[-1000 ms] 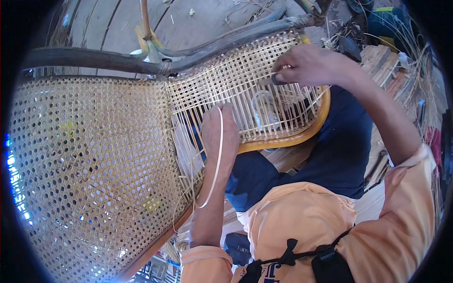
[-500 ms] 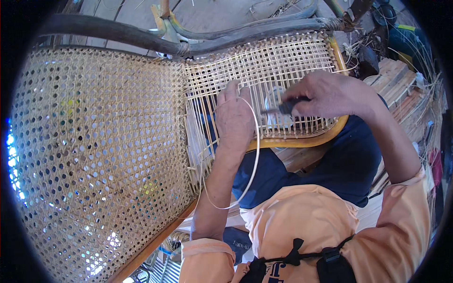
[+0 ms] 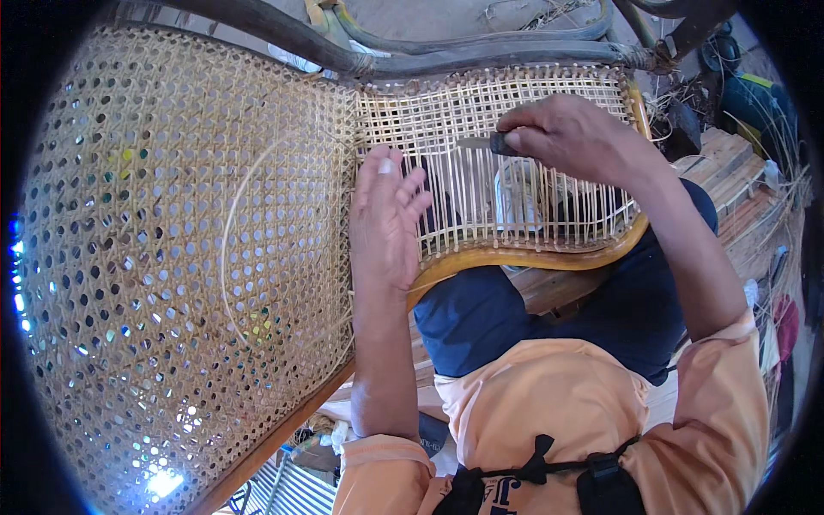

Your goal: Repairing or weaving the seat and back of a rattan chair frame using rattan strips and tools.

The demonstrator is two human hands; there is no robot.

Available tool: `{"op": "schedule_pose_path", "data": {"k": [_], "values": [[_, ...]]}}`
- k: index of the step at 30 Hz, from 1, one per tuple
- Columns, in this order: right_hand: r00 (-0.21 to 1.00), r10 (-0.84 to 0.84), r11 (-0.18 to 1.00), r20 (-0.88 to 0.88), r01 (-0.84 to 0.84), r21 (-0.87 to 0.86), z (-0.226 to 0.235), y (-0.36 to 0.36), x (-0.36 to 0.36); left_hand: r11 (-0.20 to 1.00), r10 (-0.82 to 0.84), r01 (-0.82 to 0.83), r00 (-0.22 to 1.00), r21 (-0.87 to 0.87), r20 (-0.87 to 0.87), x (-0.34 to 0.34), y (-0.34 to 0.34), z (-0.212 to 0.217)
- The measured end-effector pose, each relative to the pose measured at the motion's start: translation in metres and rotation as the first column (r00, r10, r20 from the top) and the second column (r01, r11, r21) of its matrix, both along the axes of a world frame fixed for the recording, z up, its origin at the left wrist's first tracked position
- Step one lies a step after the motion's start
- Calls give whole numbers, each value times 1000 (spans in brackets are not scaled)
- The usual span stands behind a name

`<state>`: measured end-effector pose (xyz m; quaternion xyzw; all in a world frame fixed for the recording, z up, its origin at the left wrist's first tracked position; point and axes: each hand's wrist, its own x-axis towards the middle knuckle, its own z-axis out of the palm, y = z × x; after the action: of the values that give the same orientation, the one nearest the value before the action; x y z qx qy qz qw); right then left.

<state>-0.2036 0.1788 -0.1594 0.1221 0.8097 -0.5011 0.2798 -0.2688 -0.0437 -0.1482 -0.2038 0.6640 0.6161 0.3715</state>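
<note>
While the right hand (image 3: 571, 137) pinches a small dark tool (image 3: 502, 143) on the half-woven cane panel (image 3: 493, 163), far right, the spread left hand (image 3: 384, 219) rests flat. A slip likely snaps strands; the loose cane strand (image 3: 232, 240) looping left may kink.

Finished cane panel (image 3: 172, 257) at left, half-woven seat (image 3: 481, 137) to its right, loose cane strand (image 3: 230, 232) lying across the panel
</note>
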Motion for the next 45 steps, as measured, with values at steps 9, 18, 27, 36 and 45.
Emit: {"op": "schedule_pose_path", "data": {"k": [9, 18, 27, 36, 45], "values": [[1000, -6, 1000, -9, 6, -29, -6, 0, 2, 957, 205, -209, 978, 201, 39, 8, 15, -22], [990, 15, 983, 140, 12, -185, -12, -9, 7, 896, 288, -298, 954, 331, 80, 4, 19, -30], [959, 256, 892, 121, -187, -411, -6, -3, 6, 950, 255, -254, 967, 181, 15, 18, -1, -6], [988, 152, 963, 2, -148, -225, -12, -16, 0, 993, 109, -116, 976, -26, -186, 38, -49, 12], [981, 177, 961, 78, -156, -229, -9, -16, -12, 1000, 19, -26, 902, -10, -432, 37, -68, 39]]}}
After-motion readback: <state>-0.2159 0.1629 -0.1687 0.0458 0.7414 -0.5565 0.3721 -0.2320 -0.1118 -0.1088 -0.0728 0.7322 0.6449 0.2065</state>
